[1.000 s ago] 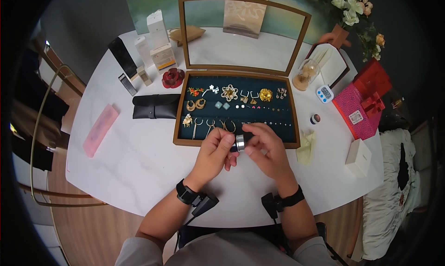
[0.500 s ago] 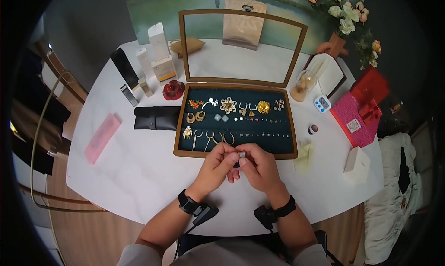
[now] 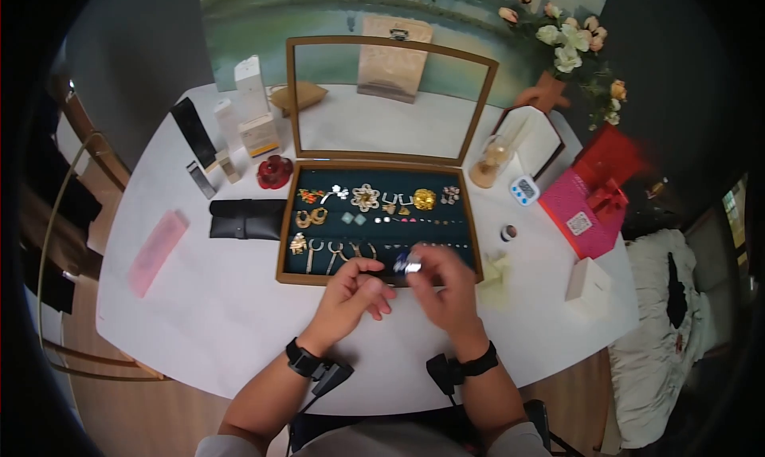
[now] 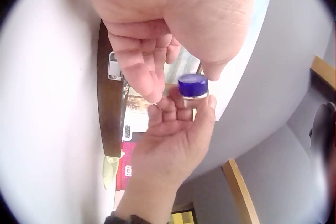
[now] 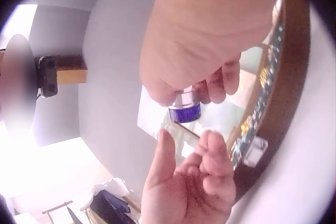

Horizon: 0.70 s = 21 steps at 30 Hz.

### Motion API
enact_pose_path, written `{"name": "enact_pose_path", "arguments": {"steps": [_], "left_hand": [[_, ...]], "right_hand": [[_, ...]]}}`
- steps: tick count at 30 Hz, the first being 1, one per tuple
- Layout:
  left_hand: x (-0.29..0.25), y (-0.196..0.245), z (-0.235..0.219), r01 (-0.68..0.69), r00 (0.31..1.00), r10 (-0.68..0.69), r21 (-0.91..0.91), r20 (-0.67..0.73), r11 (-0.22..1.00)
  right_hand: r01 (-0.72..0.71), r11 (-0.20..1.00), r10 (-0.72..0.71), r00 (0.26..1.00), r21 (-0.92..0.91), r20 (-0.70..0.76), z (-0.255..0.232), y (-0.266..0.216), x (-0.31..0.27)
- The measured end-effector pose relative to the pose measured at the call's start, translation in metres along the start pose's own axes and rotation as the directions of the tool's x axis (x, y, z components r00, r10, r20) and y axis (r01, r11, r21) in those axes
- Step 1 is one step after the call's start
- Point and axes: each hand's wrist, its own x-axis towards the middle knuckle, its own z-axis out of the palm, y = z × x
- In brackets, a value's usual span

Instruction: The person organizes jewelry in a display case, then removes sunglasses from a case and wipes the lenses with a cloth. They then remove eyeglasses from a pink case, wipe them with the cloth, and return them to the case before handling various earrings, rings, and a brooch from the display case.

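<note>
A small round silver cylinder with a deep blue end [image 4: 193, 86] is pinched between the thumb and fingers of my right hand [image 3: 449, 292]. In the right wrist view the blue end points toward the left hand. My left hand [image 3: 351, 304] is apart from it, with bent, loosely spread fingers and nothing in them. Both hands are over the front edge of a wooden jewellery case [image 3: 282, 246]. Its glass lid [image 3: 290, 98] stands raised, and rows of earrings and brooches [image 3: 365, 197] lie on the dark green lining.
Left of the case are a black pouch [image 3: 249, 219], a pink case [image 3: 158, 254] and several small boxes. To the right are a small round container [image 3: 508, 232], a pale yellow cloth [image 3: 495, 282], a timer [image 3: 524, 190], a pink gift box [image 3: 575, 222] and a white box [image 3: 588, 285].
Half a second ago both hands were together around the silver cylinder. Now the left hand has come away, and the right hand alone holds the cylinder.
</note>
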Motion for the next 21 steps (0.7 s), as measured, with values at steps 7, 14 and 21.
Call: {"name": "enact_pose_path", "arguments": {"steps": [7,14,21], "left_hand": [[0.002,-0.002,0.001,0.055,0.993,-0.047,0.074,-0.107,0.996],[0.003,-0.007,-0.001,0.067,0.994,-0.060,0.062,-0.096,0.996],[0.003,-0.006,-0.001,0.067,0.993,-0.062,0.051,-0.096,0.996]], "right_hand": [[-0.369,0.899,0.237,0.863,-0.236,-0.445,-0.090,0.071,0.041],[-0.403,0.639,0.364,0.909,-0.655,-0.204,-0.114,0.125,0.034],[-0.366,0.564,0.315,0.924,-0.740,-0.217,-0.125,0.126,0.021]]}}
